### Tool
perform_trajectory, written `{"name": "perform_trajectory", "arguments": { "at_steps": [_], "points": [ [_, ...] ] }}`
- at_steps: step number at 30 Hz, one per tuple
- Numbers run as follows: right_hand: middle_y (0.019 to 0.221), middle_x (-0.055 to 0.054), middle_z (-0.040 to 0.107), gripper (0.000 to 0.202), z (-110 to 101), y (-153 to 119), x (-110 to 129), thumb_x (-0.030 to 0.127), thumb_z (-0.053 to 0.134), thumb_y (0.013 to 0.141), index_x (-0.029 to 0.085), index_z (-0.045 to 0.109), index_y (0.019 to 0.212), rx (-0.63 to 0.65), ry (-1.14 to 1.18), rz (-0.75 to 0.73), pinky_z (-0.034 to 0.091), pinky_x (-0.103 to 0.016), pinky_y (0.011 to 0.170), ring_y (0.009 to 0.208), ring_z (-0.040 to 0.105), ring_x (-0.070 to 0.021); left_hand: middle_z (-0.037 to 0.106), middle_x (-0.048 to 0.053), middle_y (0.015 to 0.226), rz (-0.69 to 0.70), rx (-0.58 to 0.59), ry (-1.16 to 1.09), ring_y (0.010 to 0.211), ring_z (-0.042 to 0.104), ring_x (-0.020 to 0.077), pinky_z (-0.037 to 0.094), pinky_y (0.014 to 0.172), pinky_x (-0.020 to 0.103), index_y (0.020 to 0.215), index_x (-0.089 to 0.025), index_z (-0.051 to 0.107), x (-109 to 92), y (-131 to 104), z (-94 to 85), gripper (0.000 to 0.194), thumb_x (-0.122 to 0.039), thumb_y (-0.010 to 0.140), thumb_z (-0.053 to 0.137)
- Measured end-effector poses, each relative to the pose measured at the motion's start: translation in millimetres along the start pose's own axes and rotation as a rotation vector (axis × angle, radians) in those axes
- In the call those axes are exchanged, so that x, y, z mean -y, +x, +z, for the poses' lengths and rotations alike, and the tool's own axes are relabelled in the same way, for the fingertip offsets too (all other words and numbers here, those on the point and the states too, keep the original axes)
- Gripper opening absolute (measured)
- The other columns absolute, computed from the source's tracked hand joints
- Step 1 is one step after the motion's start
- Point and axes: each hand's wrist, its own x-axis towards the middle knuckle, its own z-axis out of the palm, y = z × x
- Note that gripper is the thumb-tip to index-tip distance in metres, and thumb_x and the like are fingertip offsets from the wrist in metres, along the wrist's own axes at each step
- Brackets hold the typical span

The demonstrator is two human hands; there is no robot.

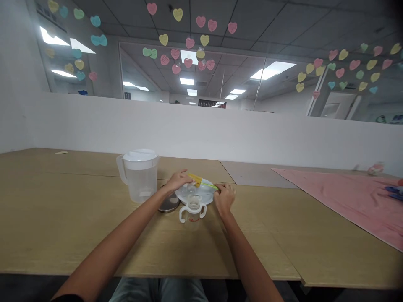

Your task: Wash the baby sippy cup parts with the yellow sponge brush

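Observation:
Over a white plate (208, 199), both hands meet at a slim utensil with a wide yellow end (195, 179) and a thin lime-green stem (209, 185); its exact kind is unclear. My right hand (225, 197) is closed around the stem's right end. My left hand (179, 181) has its fingertips at the yellow end, one finger raised. Below the left fingertips is a clear dome-shaped piece (191, 191). A clear baby bottle (192, 216) with a white two-handled ring and red print stands uncapped in front of the plate.
A lidded clear plastic pitcher (143, 182) stands left of the plate. Between them lies a round metal disc (170, 204), partly behind my left forearm. A pink cloth (340, 197) covers the table's right side. A white wall (189, 130) bounds the far edge.

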Motion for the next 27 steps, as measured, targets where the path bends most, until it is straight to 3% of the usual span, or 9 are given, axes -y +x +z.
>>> {"name": "perform_trajectory", "arguments": {
  "at_steps": [4,8,12,16,22,27],
  "points": [
    [0.075,-0.003,0.059,0.038,-2.2,-0.6,3.9,0.002,0.047,0.059,0.022,0.073,0.077,0.011,-0.008,-0.055,0.023,-0.03,0.072,0.075,0.042,-0.017,0.069,0.006,0.101,0.023,-0.027,-0.101,0.101,0.058,0.0217,0.045,0.083,0.026,0.084,-0.015,0.073,-17.2,-4.1,-21.4,0.032,-0.038,0.072,0.054],
    [0.075,-0.003,0.059,0.037,-3.4,0.0,4.9,0.002,0.045,0.06,0.022,0.073,0.077,-0.031,0.035,-0.039,0.024,-0.03,0.072,0.075,0.042,-0.0169,0.071,0.005,0.083,-0.007,-0.129,-0.087,0.08,0.062,0.0202,0.045,0.068,0.025,0.078,-0.014,0.073,-18.5,-4.4,-25.8,0.035,-0.045,0.069,0.058],
    [0.075,-0.004,0.059,0.037,-3.4,0.9,3.9,0.004,0.044,0.06,0.02,0.073,0.076,-0.046,0.06,-0.022,0.025,-0.03,0.072,0.076,0.042,-0.0177,0.065,0.004,0.058,-0.075,-0.185,-0.008,0.058,0.059,0.0166,0.04,0.054,0.023,0.075,-0.012,0.072,4.9,-9.7,-21.3,0.041,-0.049,0.071,0.056],
    [0.075,-0.004,0.059,0.036,-3.9,1.8,3.1,0.004,0.044,0.06,0.02,0.073,0.076,-0.033,0.066,-0.002,0.026,-0.031,0.072,0.075,0.042,-0.0179,0.062,0.003,0.053,-0.169,-0.201,0.079,0.051,0.057,0.0143,0.039,0.051,0.022,0.079,-0.011,0.07,39.2,-21.4,-19.8,0.039,-0.041,0.08,0.045],
    [0.077,-0.005,0.06,0.035,-4.3,2.0,3.2,0.005,0.045,0.06,0.02,0.073,0.076,-0.014,0.025,0.052,0.025,-0.031,0.073,0.076,0.043,-0.0185,0.062,0.002,0.052,-0.298,-0.048,0.184,0.047,0.056,0.0131,0.04,0.048,0.02,0.08,-0.012,0.069,79.1,-29.7,-12.1,0.029,-0.024,0.079,0.043],
    [0.081,-0.006,0.06,0.029,-9.3,4.2,0.4,0.007,0.049,0.063,0.021,0.073,0.074,-0.028,-0.098,0.101,0.022,-0.032,0.073,0.077,0.042,-0.0189,0.067,0.001,0.062,-0.281,0.115,0.306,0.059,0.062,0.0136,0.043,0.054,0.019,0.082,-0.016,0.071,84.1,-32.6,-6.7,0.032,-0.007,0.07,0.043]
  ]
}}
